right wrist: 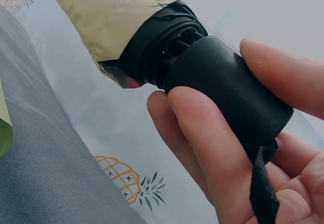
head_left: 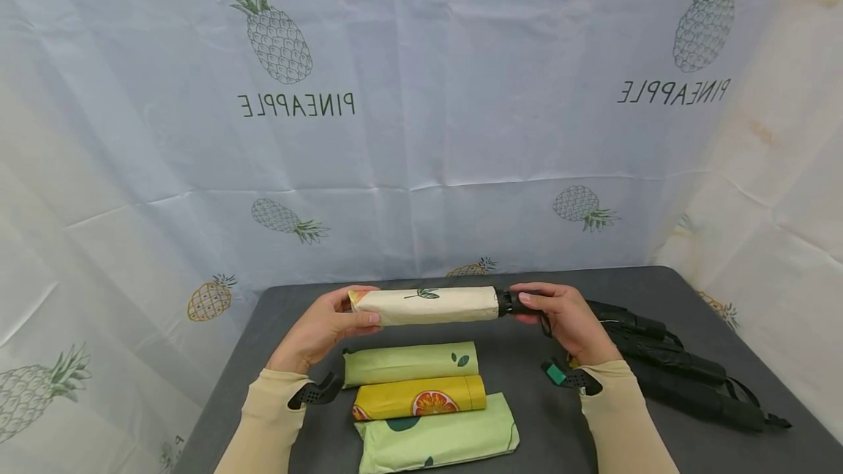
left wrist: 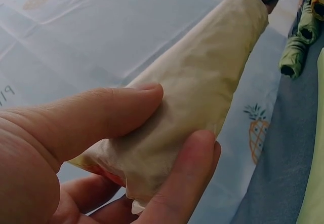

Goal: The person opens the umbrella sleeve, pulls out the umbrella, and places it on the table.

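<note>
A folding umbrella in a cream sleeve [head_left: 428, 306] with a leaf print is held up level above the table. My left hand [head_left: 328, 328] grips the sleeve's closed left end, thumb on the near face and fingers beneath. My right hand [head_left: 560, 313] pinches the black umbrella handle [right wrist: 233, 92] between thumb and fingers. A dark wrist strap [right wrist: 263, 188] hangs from the handle's end. Black folded fabric and ribs show between the sleeve's mouth and the handle in the right wrist view.
On the dark grey table [head_left: 527, 415] below lie a light green sleeve [head_left: 408, 364], a yellow sleeve [head_left: 388, 401] with orange slices and a larger light green sleeve [head_left: 448, 441]. Several black folded umbrellas [head_left: 685, 386] lie at the right. A pineapple-print curtain [head_left: 428, 130] hangs behind.
</note>
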Motion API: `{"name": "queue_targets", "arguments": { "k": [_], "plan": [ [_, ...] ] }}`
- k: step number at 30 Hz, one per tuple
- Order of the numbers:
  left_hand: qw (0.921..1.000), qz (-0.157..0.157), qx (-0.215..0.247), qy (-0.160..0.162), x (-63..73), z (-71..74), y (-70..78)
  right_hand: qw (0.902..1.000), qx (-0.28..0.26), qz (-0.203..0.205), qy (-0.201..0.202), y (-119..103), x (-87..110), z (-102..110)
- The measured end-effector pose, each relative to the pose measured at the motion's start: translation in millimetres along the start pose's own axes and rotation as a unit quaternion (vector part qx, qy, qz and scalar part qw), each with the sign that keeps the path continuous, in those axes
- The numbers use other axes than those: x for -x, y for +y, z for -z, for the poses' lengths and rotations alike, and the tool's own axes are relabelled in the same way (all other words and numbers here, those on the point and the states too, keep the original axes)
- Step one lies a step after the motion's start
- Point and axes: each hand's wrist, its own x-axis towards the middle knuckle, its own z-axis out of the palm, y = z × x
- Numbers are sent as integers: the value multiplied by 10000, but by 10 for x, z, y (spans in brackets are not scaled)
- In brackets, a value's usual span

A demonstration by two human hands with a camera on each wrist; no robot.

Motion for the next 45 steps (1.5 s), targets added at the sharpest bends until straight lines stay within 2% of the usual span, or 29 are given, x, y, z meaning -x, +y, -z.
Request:
{"name": "queue_targets", "arguments": {
  "k": [35,45],
  "plan": [
    [10000,42,-54,-3,-3,8,-9,9999,-59,-80,51,3,2,93],
    [9999,11,-119,-4,-6,61,-34,9997,-67,-183,153,11,2,116]
  ]
}}
